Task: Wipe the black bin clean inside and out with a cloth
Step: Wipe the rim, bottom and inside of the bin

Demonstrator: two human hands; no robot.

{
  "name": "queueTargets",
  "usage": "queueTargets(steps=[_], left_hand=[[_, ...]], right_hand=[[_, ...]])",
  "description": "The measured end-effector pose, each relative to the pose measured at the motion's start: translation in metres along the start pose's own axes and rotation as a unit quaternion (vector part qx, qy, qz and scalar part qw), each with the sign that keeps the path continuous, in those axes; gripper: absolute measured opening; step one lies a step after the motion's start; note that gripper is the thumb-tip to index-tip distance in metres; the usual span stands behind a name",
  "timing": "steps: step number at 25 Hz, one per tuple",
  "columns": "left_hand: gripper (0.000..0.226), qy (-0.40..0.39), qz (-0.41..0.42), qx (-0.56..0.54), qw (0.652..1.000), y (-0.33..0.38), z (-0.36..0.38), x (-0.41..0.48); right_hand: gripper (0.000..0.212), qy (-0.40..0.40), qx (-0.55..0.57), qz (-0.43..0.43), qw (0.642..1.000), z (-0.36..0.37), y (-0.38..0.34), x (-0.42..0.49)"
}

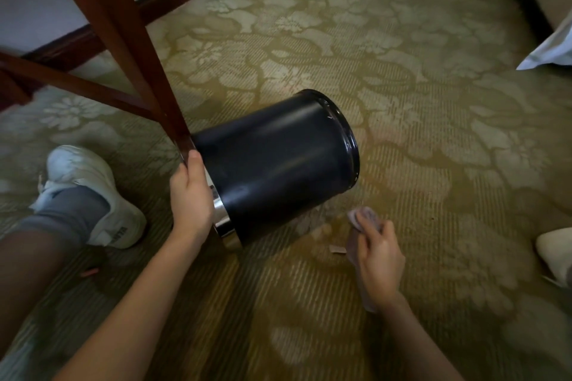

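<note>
The black bin (275, 164) lies on its side on the patterned carpet, its chrome-ringed end toward me and its other end pointing up and right. My left hand (190, 195) grips the chrome-ringed end at the lower left. My right hand (376, 257) hovers just right of and below the bin, closed around a crumpled pale pink cloth (362, 218). The cloth is apart from the bin. The bin's inside is hidden from view.
A dark wooden furniture leg (133, 49) slants down beside the bin's near end. My white shoe (93, 195) sits at the left, another shoe (557, 254) at the right edge. A small scrap (337, 249) lies on the carpet. White bedding (551, 46) hangs at the upper right.
</note>
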State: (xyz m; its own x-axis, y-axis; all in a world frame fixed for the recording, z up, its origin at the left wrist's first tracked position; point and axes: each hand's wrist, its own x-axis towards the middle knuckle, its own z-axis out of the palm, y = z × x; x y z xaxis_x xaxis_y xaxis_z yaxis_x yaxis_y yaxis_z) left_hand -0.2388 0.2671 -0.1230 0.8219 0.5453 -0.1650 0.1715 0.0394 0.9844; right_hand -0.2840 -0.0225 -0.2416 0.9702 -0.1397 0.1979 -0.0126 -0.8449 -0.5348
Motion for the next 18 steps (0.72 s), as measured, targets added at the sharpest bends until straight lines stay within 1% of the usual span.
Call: queueTargets(steps=[2,4,5,6,7,8,10,11,13,15,16,17,18], left_hand=[[0.034,0.0,0.002,-0.012,1.0,-0.001,0.0,0.0],[0.032,-0.001,0.003,-0.012,1.0,-0.002,0.001,-0.002],[0.032,-0.002,0.006,-0.01,1.0,-0.002,0.002,-0.004],[0.032,-0.001,0.009,-0.009,1.0,-0.003,0.002,-0.006],[0.033,0.001,0.011,-0.007,1.0,-0.003,0.002,-0.007],[0.034,0.002,0.012,-0.005,1.0,-0.002,0.002,-0.008],[0.034,0.006,0.013,-0.002,1.0,-0.001,0.003,-0.011],[0.034,0.01,0.016,-0.003,1.0,-0.001,0.004,-0.012],[0.033,0.02,0.032,-0.003,0.999,-0.004,0.004,-0.014],[0.034,0.021,0.042,0.008,0.999,-0.007,0.005,-0.015],[0.034,0.02,0.041,0.008,0.999,-0.007,0.005,-0.014],[0.034,0.021,0.038,0.007,0.999,-0.006,0.006,-0.013],[0.034,0.024,0.035,0.008,0.999,-0.005,0.006,-0.01]], right_hand=[[0.042,0.071,0.012,-0.022,0.997,-0.016,-0.021,0.022],[0.041,0.153,0.023,-0.059,0.986,-0.039,-0.056,0.062],[0.04,0.184,0.033,-0.086,0.979,-0.05,-0.077,0.084],[0.039,0.195,0.04,-0.114,0.973,-0.058,-0.098,0.106],[0.039,0.182,0.035,-0.139,0.973,-0.064,-0.118,0.123],[0.038,0.153,0.003,-0.159,0.975,-0.064,-0.13,0.136],[0.036,0.101,-0.087,-0.194,0.972,-0.056,-0.135,0.14],[0.035,0.101,-0.106,-0.208,0.967,-0.052,-0.129,0.135],[0.033,0.137,-0.092,-0.214,0.963,-0.042,-0.105,0.117],[0.034,0.168,-0.067,-0.19,0.965,-0.031,-0.074,0.093],[0.036,0.164,-0.059,-0.18,0.968,-0.025,-0.058,0.082],[0.038,0.141,-0.062,-0.177,0.972,-0.021,-0.04,0.068],[0.04,0.098,-0.08,-0.176,0.976,-0.017,-0.023,0.054]])
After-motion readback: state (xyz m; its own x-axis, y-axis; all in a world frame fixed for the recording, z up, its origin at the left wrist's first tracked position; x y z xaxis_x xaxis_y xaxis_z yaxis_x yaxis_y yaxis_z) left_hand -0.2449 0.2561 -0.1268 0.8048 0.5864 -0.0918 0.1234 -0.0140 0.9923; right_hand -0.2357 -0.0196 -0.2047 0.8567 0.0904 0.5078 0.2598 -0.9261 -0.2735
